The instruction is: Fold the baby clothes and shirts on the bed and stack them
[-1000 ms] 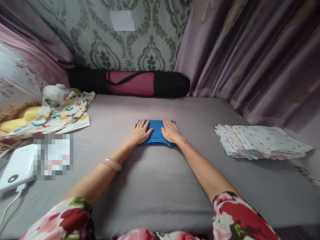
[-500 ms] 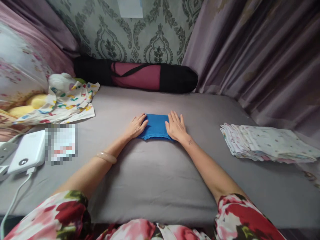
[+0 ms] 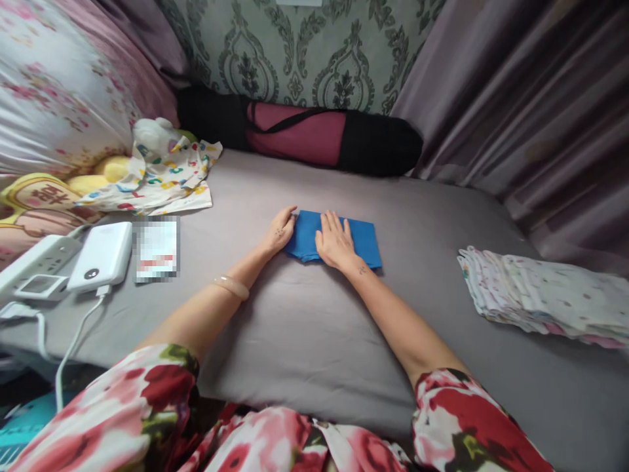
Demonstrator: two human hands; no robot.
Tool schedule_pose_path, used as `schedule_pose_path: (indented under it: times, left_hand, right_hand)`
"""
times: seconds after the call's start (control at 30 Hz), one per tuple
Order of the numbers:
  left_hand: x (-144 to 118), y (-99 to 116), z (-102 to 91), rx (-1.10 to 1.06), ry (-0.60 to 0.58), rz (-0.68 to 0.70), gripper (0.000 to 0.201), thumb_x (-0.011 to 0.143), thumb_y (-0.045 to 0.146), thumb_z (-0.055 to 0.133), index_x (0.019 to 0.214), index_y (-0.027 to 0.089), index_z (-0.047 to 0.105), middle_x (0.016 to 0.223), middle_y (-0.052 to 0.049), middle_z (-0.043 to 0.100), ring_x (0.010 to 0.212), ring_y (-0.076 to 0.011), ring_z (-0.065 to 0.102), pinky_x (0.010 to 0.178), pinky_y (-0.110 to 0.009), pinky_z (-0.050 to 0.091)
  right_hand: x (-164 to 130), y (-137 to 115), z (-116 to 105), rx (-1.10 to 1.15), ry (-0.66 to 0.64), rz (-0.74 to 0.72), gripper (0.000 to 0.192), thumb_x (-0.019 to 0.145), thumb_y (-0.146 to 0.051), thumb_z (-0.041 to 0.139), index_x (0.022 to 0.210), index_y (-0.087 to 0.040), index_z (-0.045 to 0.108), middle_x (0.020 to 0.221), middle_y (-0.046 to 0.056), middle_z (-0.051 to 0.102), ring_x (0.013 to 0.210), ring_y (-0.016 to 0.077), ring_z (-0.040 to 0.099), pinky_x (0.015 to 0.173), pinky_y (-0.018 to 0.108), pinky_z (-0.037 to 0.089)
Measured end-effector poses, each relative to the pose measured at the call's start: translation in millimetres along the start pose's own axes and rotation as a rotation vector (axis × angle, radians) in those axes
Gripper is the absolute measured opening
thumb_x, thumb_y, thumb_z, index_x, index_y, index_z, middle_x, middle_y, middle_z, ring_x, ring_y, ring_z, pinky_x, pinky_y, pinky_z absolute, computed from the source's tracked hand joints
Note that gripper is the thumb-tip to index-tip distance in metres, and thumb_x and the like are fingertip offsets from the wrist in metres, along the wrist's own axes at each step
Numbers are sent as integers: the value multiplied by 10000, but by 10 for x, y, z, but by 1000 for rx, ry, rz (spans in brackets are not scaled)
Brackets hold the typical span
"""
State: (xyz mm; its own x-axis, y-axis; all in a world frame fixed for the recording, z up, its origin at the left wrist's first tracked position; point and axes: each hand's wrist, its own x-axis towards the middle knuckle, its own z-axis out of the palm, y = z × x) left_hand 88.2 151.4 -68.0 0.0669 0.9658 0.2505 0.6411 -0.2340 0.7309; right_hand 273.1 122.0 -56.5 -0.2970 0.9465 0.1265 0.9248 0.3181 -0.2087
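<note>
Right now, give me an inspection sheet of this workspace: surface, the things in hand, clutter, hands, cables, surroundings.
Surface: grey sheet over a bed, smooth.
Things in hand: blue cloth, folded, lying flat mid-sheet.
Clutter: stack of folded printed cloths at right; letter-print cloth and white soft toy at left; white power bank; power strip.
Hands: left hand at the cloth's left edge; right hand flat on the cloth, fingers spread.
Cables: white cable runs from the power bank off the bed's front edge.
Surroundings: black and maroon roll bag along the patterned wall; purple curtain at right; floral pillow at left.
</note>
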Motion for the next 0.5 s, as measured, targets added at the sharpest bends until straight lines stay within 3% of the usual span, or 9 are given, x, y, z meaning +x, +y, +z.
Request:
schedule_pose_path:
  times: [0.13, 0.3, 0.4, 0.5]
  left_hand:
    - [36, -67, 10, -23, 13, -25, 464, 932, 227, 332, 1342, 136, 528, 1382, -110, 575, 1276, -203, 529, 1131, -385, 377]
    - [74, -167, 83, -12, 22, -13, 450, 935, 246, 336, 1320, 121, 532, 1352, -129, 589, 1251, -193, 544, 1107, -359, 397]
    - [74, -179, 101, 37, 36, 37, 434, 949, 302, 359, 1297, 115, 538, 1308, -143, 609, 1199, -196, 571, 1077, -351, 416]
    - [61, -152, 73, 119, 35, 52, 409, 949, 347, 385, 1248, 131, 564, 1245, -135, 636, 1150, -200, 588, 1039, -342, 438]
  right_hand:
    - [97, -281, 149, 23, 37, -83, 607, 1002, -363, 222, 1543, -89, 244, 1627, 120, 174, 1508, 246, 70, 1211, 484, 14]
    - [77, -450, 202, 66, -2, -50, 574, 1000, -355, 269, 1500, -85, 352, 1603, 122, 257, 1492, 233, 169, 1214, 453, 80]
    - [52, -458, 76, 155, -31, -40, 544, 998, -325, 332, 1483, -82, 385, 1594, 118, 281, 1484, 223, 200, 1216, 422, 106]
    - [29, -381, -184, 228, -45, -28, 493, 1002, -306, 365, 1458, -135, 440, 1562, 76, 367, 1442, 176, 312, 1175, 322, 249]
